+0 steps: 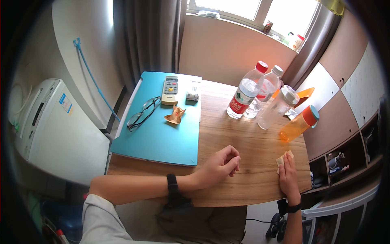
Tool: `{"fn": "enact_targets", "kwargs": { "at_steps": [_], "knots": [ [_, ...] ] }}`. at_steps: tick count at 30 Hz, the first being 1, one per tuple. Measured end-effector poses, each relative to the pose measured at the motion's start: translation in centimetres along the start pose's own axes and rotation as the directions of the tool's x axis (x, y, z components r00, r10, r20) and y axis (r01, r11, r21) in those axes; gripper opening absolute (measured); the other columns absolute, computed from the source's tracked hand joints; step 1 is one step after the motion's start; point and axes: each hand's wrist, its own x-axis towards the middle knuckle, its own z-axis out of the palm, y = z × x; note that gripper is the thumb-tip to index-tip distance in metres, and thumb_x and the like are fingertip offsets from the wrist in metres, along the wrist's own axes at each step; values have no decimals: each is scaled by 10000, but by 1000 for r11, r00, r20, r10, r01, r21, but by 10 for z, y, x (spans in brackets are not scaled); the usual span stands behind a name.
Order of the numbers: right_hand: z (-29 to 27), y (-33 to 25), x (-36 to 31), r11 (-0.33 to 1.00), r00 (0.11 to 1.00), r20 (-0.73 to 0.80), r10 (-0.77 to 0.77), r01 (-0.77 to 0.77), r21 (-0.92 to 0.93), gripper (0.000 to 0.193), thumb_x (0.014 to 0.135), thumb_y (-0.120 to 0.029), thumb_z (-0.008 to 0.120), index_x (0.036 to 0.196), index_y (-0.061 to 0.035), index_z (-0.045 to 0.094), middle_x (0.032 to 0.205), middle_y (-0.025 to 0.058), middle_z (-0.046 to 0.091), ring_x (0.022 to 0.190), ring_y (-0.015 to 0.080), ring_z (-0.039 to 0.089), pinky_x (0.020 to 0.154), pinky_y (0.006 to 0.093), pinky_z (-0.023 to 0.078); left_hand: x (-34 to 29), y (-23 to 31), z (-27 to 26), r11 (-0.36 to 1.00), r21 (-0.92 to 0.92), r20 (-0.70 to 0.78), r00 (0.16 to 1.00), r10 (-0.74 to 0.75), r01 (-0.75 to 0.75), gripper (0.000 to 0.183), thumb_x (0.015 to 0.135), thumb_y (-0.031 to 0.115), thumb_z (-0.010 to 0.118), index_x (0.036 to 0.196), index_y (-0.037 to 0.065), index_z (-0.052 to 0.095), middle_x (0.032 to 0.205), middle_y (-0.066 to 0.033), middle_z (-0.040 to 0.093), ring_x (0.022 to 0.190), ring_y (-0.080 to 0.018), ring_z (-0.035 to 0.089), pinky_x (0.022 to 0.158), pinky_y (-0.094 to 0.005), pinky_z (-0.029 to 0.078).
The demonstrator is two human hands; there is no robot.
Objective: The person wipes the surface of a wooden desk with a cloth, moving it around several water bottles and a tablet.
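My left hand [219, 166] rests on the wooden table [227, 191] near its front edge, fingers curled into a loose fist with nothing seen in them. At the table's right edge, my right hand [288, 179] presses a folded pale yellow cloth [280, 161] against the top. Its fingers lie together over the cloth and hide part of it. Just beyond the cloth stands an orange bottle [295, 127] with a red and teal cap. A clear bottle with a grey lid [273, 110] stands to its left.
Two clear plastic bottles, one red-capped [243, 95] and one white-capped [266, 87], stand farther back. A teal folder [162, 138] at left bears glasses [143, 113], a remote control [170, 90], a crumpled brown wrapper [175, 115] and a small box [192, 96].
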Motion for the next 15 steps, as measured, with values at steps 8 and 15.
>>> {"fn": "enact_targets", "kwargs": {
  "at_steps": [8, 15],
  "knots": [
    [-3, -1, -4, 1000, 1000, -24, 7, -6, 20, 544, 1040, -229, 454, 1475, 97, 450, 1548, 295, 426, 1462, 454, 363, 1226, 462, 269, 1, 3, 3, 999, 31, 29, 1000, -9, 8, 144, 1074, 167, 550, 1110, 30, 521, 918, -34, 606, 827, -90, 600, 743, -263, 543],
    [-4, -3, -5, 1000, 999, -33, 13, -12, 27, 543, 1033, -227, 462, 1474, 90, 458, 1544, 294, 432, 1457, 459, 368, 1223, 466, 272, 1, 2, 2, 999, 8, 20, 999, -32, 32, 139, 1077, 164, 555, 1121, 36, 525, 925, -29, 604, 829, -89, 604, 744, -263, 544]
  ]
}}
